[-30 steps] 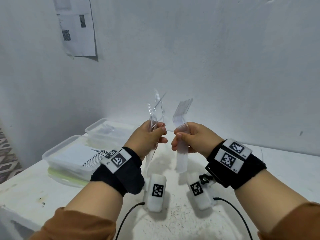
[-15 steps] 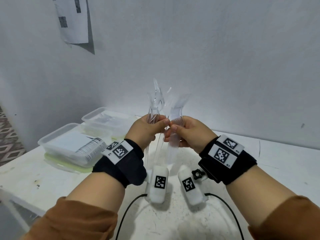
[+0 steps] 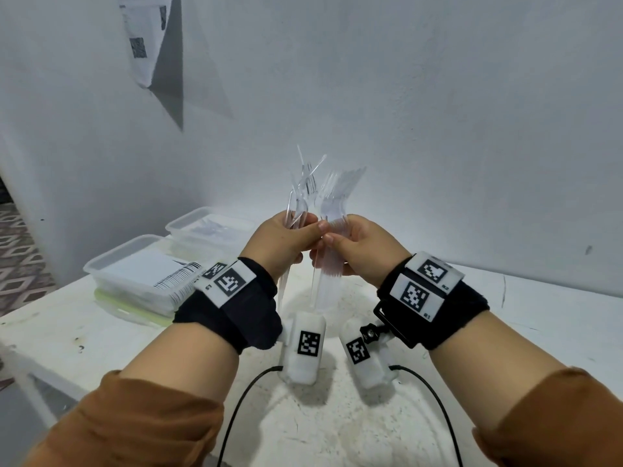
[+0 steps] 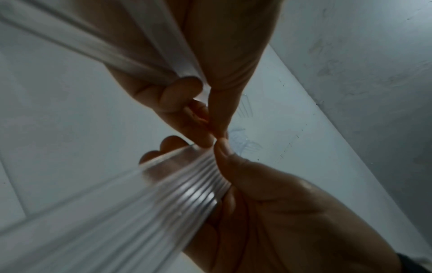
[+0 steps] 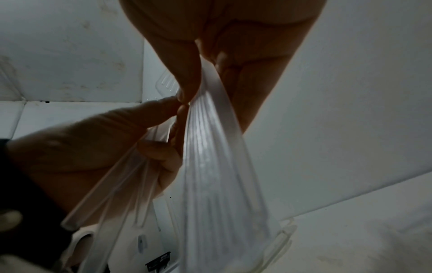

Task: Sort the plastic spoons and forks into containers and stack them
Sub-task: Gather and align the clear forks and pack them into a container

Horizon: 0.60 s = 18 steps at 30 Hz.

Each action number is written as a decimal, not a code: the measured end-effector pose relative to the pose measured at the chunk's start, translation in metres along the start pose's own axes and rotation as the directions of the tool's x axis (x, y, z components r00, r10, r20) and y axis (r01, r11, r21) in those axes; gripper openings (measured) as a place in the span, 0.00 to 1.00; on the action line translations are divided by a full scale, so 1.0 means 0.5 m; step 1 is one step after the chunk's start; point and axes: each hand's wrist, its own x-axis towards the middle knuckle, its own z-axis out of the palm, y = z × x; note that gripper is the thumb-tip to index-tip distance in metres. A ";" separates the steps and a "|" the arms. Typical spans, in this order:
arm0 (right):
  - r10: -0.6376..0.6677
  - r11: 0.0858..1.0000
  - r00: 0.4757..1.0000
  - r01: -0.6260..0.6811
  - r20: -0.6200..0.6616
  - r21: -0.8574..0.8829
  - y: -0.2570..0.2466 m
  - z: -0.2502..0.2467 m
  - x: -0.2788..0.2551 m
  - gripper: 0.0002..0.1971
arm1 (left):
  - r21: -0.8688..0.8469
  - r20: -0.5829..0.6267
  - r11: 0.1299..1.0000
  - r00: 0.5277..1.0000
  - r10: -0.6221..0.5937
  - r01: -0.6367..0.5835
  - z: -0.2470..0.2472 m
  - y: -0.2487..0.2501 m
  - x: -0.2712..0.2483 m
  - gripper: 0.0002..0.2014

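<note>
Up close, left hand (image 3: 279,242) gripping loose clear cutlery (image 3: 300,197), seemingly forks, right hand (image 3: 365,251) clutching stacked forks (image 3: 333,203).

Both hands are raised above the counter (image 3: 526,318), side by side at the middle of the scene, thumb tips touching. The left hand (image 3: 279,246) holds a loose bunch of cutlery (image 3: 300,193) upright; just to its right, the right hand (image 3: 362,249) holds a stacked bundle of forks (image 3: 333,197) upright, tines up and handles hanging below the hand. On the counter at the far left lie two lidded containers: the near container (image 3: 135,274) rests on top of another lid, and the far container (image 3: 209,227) sits behind it, next to the wall (image 3: 438,112). A paper sheet (image 3: 145,35) hangs on the wall at upper left.
</note>
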 end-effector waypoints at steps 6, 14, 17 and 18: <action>0.002 0.999 0.999 -0.003 -0.036 -0.036 0.011 0.022 0.023 0.07 | 0.003 -0.018 1.000 0.999 0.026 -0.026 -0.019 -0.003 0.002 0.04; -0.027 1.000 0.999 0.027 -0.022 -0.016 0.002 0.054 0.053 0.07 | 0.012 0.095 1.000 0.995 0.024 -0.025 -0.071 0.000 0.019 0.19; 0.004 1.000 0.999 -0.003 -0.043 0.019 -0.007 0.078 0.076 0.06 | -0.029 0.098 0.999 0.995 0.017 -0.014 -0.099 -0.001 0.036 0.20; 0.017 0.999 0.998 -0.016 -0.053 0.030 -0.009 0.085 0.083 0.05 | -0.052 0.089 0.999 0.996 0.010 -0.005 -0.108 -0.001 0.041 0.19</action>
